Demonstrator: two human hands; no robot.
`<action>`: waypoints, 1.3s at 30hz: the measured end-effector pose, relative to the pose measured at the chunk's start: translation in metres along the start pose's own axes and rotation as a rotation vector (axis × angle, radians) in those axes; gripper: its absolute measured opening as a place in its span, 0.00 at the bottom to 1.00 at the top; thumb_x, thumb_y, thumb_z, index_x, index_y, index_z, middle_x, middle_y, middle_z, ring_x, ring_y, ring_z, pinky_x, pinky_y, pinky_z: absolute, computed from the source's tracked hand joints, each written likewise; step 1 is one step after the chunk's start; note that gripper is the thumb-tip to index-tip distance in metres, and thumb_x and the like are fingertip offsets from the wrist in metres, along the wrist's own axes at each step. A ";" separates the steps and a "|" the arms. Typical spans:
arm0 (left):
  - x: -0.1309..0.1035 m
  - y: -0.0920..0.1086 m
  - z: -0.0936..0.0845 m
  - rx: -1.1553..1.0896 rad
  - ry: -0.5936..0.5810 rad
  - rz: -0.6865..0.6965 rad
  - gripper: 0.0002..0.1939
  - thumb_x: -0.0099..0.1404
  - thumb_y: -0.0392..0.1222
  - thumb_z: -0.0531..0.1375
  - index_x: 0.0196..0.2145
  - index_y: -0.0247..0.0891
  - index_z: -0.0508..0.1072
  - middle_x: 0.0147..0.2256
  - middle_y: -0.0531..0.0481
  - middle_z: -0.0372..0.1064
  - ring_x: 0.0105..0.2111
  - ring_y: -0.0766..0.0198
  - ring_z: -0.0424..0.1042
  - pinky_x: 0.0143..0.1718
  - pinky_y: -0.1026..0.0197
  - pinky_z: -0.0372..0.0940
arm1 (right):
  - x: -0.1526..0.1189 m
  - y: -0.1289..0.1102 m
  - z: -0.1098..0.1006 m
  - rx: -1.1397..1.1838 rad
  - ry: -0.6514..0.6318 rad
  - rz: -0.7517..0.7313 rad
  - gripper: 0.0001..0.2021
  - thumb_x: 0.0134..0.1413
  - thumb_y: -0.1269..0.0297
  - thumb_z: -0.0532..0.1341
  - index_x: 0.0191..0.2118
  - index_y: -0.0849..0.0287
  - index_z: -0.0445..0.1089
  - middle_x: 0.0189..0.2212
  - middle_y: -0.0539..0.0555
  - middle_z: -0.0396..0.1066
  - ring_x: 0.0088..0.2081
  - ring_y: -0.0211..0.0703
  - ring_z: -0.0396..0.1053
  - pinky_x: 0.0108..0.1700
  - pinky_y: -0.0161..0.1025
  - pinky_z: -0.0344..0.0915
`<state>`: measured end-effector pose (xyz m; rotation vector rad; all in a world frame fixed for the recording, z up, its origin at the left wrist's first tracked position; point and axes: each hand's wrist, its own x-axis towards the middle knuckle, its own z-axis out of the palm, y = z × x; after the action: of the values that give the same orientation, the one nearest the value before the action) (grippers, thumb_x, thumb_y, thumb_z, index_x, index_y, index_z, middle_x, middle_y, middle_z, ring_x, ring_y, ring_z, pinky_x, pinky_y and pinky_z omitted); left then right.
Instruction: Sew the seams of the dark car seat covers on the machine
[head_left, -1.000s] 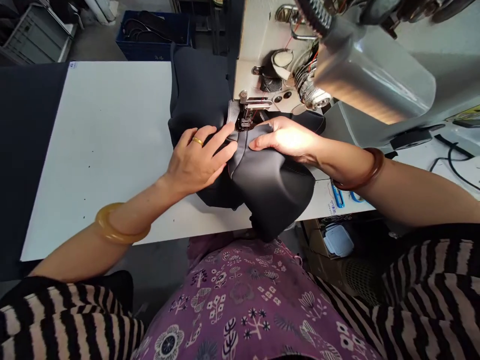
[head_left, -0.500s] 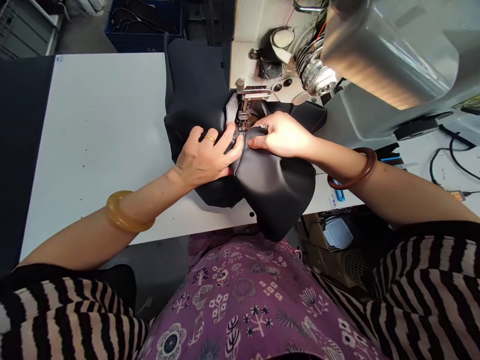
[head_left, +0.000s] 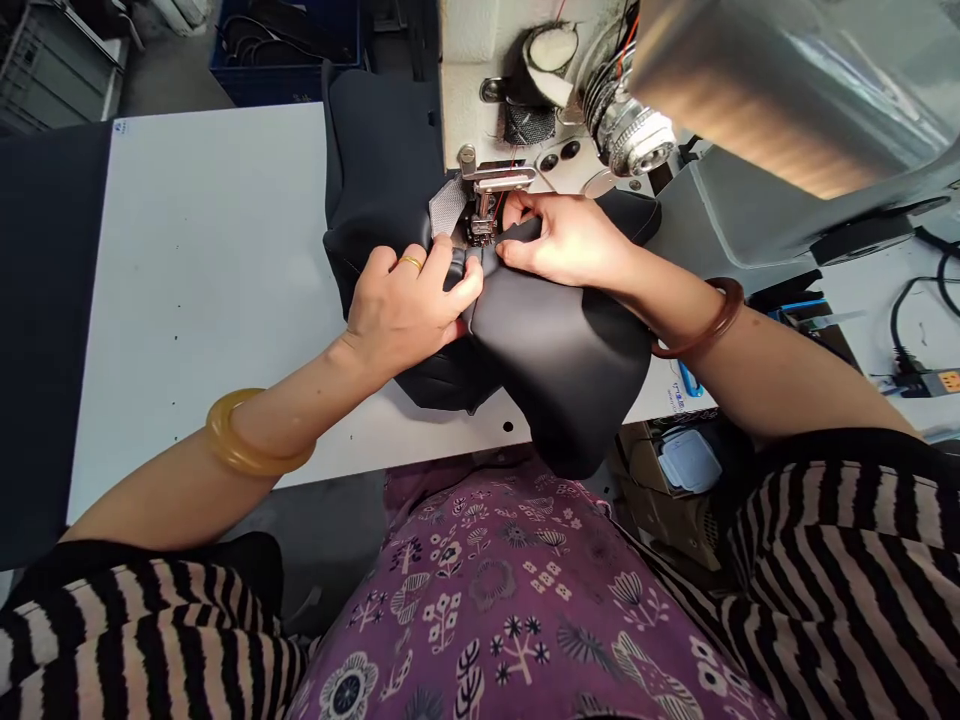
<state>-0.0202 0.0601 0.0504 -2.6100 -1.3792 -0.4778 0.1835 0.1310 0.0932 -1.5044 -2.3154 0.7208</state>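
Black smooth material [head_left: 562,350] lies bunched under the presser foot [head_left: 482,225] of a sewing machine [head_left: 480,100] and hangs over the table's front edge. My left hand [head_left: 409,305] grips the material just left of the foot, fingers bent and thumb near the seam. A gold ring is on one finger. To the right of the foot, my right hand [head_left: 566,240] pinches a raised edge of the same material between thumb and fingers. A grey mesh strip [head_left: 448,208] stands up beside the foot, close to my left fingertips. Red thread runs down to the needle area.
The white table [head_left: 210,300] stretches to the left, with dark material [head_left: 45,330] at its far left. A blue crate [head_left: 285,60] stands behind. Cables and a power socket [head_left: 949,381] lie at the right, and a box with a pale container [head_left: 690,460] is below.
My right hand has lifted the material's edge a little, and its fingers have shifted beside the foot. The mesh strip shows wider. The view has shifted slightly.
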 end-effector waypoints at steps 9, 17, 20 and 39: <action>0.005 0.009 -0.006 0.020 -0.064 -0.033 0.26 0.61 0.37 0.58 0.58 0.41 0.69 0.56 0.32 0.67 0.47 0.40 0.71 0.45 0.38 0.62 | 0.012 -0.009 -0.004 0.206 -0.052 0.105 0.10 0.46 0.75 0.62 0.25 0.59 0.59 0.25 0.45 0.58 0.27 0.30 0.54 0.31 0.33 0.50; 0.008 0.014 -0.006 0.172 -0.051 -0.005 0.23 0.63 0.35 0.55 0.56 0.35 0.70 0.54 0.27 0.68 0.43 0.43 0.73 0.39 0.45 0.62 | 0.020 0.003 0.000 0.347 -0.065 0.021 0.09 0.41 0.75 0.62 0.25 0.60 0.59 0.25 0.45 0.57 0.28 0.32 0.53 0.32 0.34 0.50; 0.008 0.013 -0.006 0.190 -0.037 0.004 0.23 0.62 0.35 0.56 0.56 0.35 0.71 0.52 0.29 0.69 0.42 0.44 0.73 0.39 0.46 0.62 | 0.023 0.005 0.001 0.357 -0.073 -0.004 0.09 0.41 0.74 0.62 0.25 0.60 0.59 0.25 0.45 0.57 0.28 0.32 0.53 0.33 0.34 0.50; 0.012 0.009 -0.009 0.273 0.001 0.027 0.18 0.65 0.38 0.55 0.51 0.37 0.73 0.51 0.33 0.72 0.37 0.52 0.74 0.35 0.52 0.59 | 0.032 0.003 0.003 0.383 -0.168 0.079 0.11 0.45 0.78 0.58 0.24 0.58 0.55 0.25 0.47 0.54 0.29 0.35 0.52 0.34 0.35 0.51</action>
<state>-0.0087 0.0616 0.0629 -2.4038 -1.3042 -0.2645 0.1711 0.1604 0.0881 -1.4076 -2.0797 1.2724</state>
